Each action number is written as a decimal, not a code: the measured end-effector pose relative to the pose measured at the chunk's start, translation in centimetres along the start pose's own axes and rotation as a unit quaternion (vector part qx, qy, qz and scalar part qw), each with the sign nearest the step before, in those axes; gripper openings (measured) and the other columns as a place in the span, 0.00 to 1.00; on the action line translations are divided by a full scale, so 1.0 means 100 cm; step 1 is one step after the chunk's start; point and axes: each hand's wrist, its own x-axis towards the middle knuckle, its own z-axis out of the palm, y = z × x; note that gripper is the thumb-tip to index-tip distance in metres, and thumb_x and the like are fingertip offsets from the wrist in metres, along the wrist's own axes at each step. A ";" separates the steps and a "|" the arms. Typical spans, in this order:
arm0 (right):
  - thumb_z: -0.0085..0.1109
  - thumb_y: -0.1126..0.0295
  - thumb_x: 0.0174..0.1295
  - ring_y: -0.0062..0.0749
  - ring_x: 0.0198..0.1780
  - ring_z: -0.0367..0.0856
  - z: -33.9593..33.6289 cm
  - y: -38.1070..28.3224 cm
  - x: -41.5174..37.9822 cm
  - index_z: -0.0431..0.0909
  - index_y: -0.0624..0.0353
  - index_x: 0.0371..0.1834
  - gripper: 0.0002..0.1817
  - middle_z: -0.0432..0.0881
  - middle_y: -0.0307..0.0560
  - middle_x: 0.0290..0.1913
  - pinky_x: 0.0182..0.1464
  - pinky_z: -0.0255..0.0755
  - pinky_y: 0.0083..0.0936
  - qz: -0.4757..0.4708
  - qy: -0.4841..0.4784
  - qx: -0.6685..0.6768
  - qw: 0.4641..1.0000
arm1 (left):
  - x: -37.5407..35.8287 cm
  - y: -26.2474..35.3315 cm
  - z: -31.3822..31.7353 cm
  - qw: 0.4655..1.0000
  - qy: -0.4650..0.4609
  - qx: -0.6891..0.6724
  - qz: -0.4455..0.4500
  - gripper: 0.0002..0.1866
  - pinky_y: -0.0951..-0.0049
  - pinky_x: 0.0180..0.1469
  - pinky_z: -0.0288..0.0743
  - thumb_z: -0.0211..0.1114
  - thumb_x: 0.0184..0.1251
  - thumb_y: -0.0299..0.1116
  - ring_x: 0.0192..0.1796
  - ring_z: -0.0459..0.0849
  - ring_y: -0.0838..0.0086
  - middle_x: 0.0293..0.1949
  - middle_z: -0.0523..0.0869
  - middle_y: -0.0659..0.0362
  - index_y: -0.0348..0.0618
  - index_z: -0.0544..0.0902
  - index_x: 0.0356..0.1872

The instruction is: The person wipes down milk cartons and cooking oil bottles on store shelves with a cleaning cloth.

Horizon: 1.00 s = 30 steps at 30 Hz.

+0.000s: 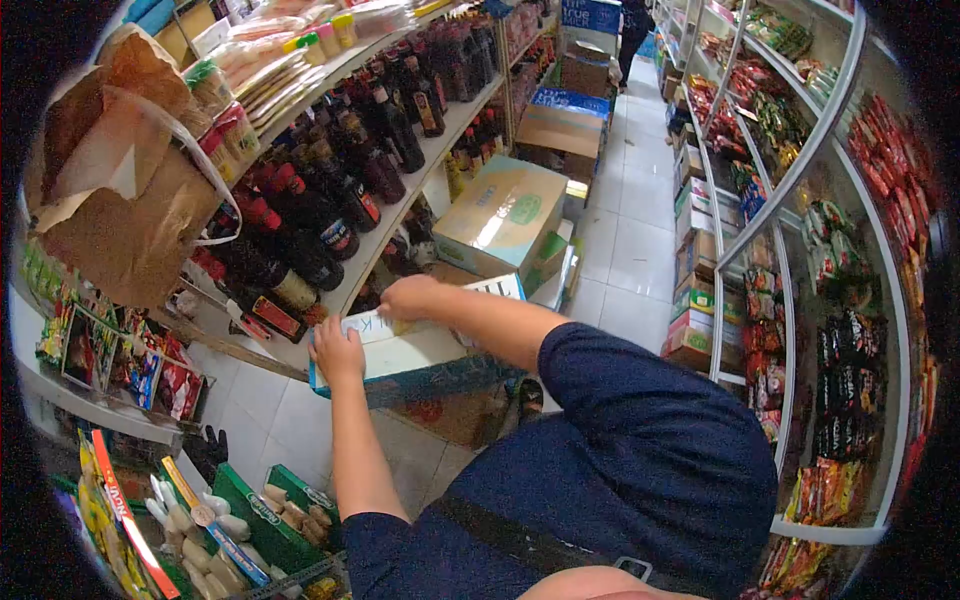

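Observation:
A white and blue cardboard carton, with large printed letters on its top, lies in front of me beside the bottle shelf. My left hand grips its left end, fingers over the edge. Over the carton's far long edge, my right hand is closed with curled fingers. What is inside that fist, if anything, is hidden. Just beyond the carton stands a taped brown cardboard box with a green mark. Part of a brown cardboard piece shows on the floor below the carton.
Dark bottles crowd the left shelf, under a brown paper bag. Shelves of packets line the right side. A tiled aisle runs ahead, where a person in dark clothes stands. Baskets of goods sit lower left.

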 end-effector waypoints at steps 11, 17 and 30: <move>0.45 0.41 0.59 0.41 0.48 0.77 -0.040 0.113 -0.104 0.79 0.59 0.45 0.31 0.80 0.54 0.46 0.52 0.67 0.35 0.164 -0.062 0.140 0.974 | 0.005 -0.001 0.009 1.000 0.000 0.007 0.005 0.21 0.46 0.64 0.48 0.50 0.61 0.40 0.65 0.63 0.57 0.58 0.72 0.57 0.44 0.73 0.53; 0.46 0.52 0.63 0.33 0.44 0.79 0.053 0.197 -0.102 0.76 0.61 0.47 0.23 0.81 0.49 0.41 0.50 0.69 0.28 0.129 0.176 0.579 0.786 | 0.002 0.002 0.003 1.000 -0.003 0.009 0.007 0.19 0.46 0.64 0.50 0.50 0.61 0.39 0.65 0.63 0.59 0.57 0.73 0.58 0.46 0.74 0.51; 0.41 0.57 0.67 0.26 0.49 0.73 0.129 0.123 -0.168 0.71 0.59 0.53 0.20 0.76 0.42 0.50 0.53 0.66 0.24 0.138 0.354 0.737 0.559 | 0.006 0.000 0.008 0.999 -0.004 0.026 0.023 0.20 0.49 0.63 0.53 0.49 0.61 0.40 0.63 0.66 0.59 0.56 0.74 0.56 0.44 0.73 0.51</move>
